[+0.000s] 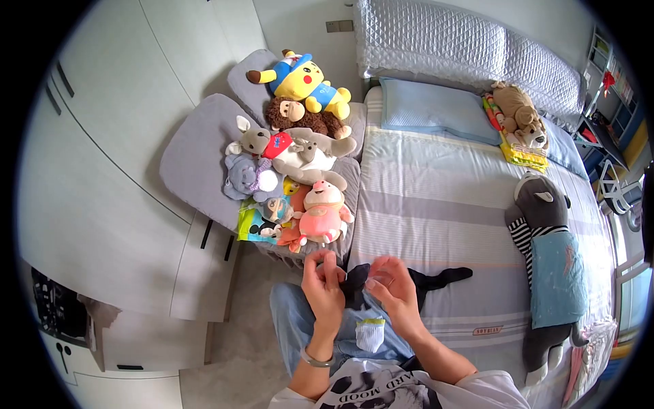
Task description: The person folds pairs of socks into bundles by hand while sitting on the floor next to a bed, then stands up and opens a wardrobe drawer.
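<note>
Above my lap, my left hand (323, 286) and my right hand (393, 290) are closed around opposite sides of a small dark cloth (355, 280). Its exact shape is partly hidden by the fingers. A small white cloth piece with a yellow-green edge (370, 335) lies on the blue jeans of my lap. More black fabric (446, 277) lies on the bed's edge, just beyond and to the right of my right hand.
Plush toys (324, 215) crowd a grey chair (197, 160) at the upper left. The bed (436, 225) holds a pillow (436, 112), a plush dog (521, 112) on folded cloths, and a large grey plush (555, 266). Pale cabinets (109, 184) stand left.
</note>
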Motion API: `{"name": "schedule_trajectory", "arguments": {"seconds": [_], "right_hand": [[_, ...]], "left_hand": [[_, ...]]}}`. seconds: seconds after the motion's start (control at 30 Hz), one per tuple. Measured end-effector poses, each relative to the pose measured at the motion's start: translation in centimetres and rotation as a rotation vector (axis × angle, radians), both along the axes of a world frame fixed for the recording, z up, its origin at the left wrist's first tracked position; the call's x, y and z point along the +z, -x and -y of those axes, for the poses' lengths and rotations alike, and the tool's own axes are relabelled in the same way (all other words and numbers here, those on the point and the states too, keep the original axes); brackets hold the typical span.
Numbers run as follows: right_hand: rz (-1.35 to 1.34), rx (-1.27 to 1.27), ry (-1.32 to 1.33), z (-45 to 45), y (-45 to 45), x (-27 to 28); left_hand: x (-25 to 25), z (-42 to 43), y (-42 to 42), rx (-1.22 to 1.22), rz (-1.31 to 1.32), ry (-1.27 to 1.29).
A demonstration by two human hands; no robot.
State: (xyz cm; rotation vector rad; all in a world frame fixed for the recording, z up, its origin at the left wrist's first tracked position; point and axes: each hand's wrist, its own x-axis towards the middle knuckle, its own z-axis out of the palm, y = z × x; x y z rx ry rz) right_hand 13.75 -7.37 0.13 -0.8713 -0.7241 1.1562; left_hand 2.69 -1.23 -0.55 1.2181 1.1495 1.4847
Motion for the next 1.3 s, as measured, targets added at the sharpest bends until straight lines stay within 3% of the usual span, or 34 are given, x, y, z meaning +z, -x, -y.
{"name": "schedule_trajectory", "arguments": {"seconds": [0.03,0.07,0.13,0.17,0.2,0.37,0.43,0.57,0.63,0.67,0.73,0.8,0.87,0.93,1.0,1.07,1.13,1.2,1.27,1.3], "right_hand": [[0.347,-0.226,-0.012,-0.7,0.2,0.5],[0.347,-0.227,-0.014,-0.8,-0.4,-0.1],[0.589,0.187,-0.082,-1.2,-2.0,-1.0],[0.091,0.257,0.114,-0.7,-1.8,-1.3],[-0.058,0.288,0.131,-0.9,-2.3,-1.1],[-0.44,0.406,0.286,-1.1,-1.8,-1.5],[-0.464,0.376,0.345,-1.1,-1.3,-0.6],[-0.468,0.278,0.365,-0.9,-1.2,-1.1],[-0.377,0.177,0.325,-1.0,-0.3,-1.3],[-0.287,0.081,0.285,-1.0,0.3,-1.5],[-0.253,0.053,0.239,-0.6,0.9,-2.3],[-0.296,0.093,0.203,0.1,1.3,-2.2],[-0.517,0.053,0.393,-0.4,1.3,0.6],[-0.575,0.143,0.398,-0.8,0.4,-0.5],[-0.856,0.215,0.325,-0.7,-1.2,-0.7],[-0.832,0.048,0.317,-1.0,-2.1,0.4],[-0.853,-0.023,0.3,-1.4,-2.5,0.2],[-0.9,-0.012,0.257,-1.4,-2.6,-0.8],[-0.943,0.004,0.22,-1.3,-2.9,-1.3],[-0.943,0.01,0.19,-1.2,-3.2,-1.2]], "left_hand": [[-0.1,-0.4,0.2,-0.043,-0.023,-0.019],[0.2,-0.4,0.2,-0.044,-0.024,-0.021],[0.9,-0.4,0.1,-0.076,-0.065,0.039],[1.0,-0.6,0.3,-0.078,-0.067,0.04],[1.2,-1.0,0.7,-0.108,-0.061,0.07],[0.5,-1.4,1.1,-0.263,-0.031,0.159],[0.0,-1.3,0.7,-0.361,0.069,0.202],[1.5,-0.3,0.6,-0.321,0.104,0.303],[1.9,0.4,-0.8,-0.088,-0.057,0.001],[1.8,0.6,-1.0,-0.085,-0.058,0.003],[1.6,0.9,-1.2,-0.002,-0.524,-0.145],[0.1,-0.7,-1.6,0.041,-0.476,-0.242],[-0.3,-2.3,-1.3,-0.042,-0.262,0.016],[-0.6,-2.7,-1.4,-0.043,-0.245,-0.084],[0.1,-2.1,0.1,-0.24,-0.103,0.234],[-1.8,-1.3,0.9,-0.281,-0.019,0.315],[-3.5,0.6,0.5,-0.377,0.187,0.192],[-5.0,2.1,-0.5,-0.376,0.034,0.034],[-5.5,2.8,-0.8,-0.331,-0.161,0.142],[-5.8,2.7,-0.9,-0.334,-0.133,0.213]]}}
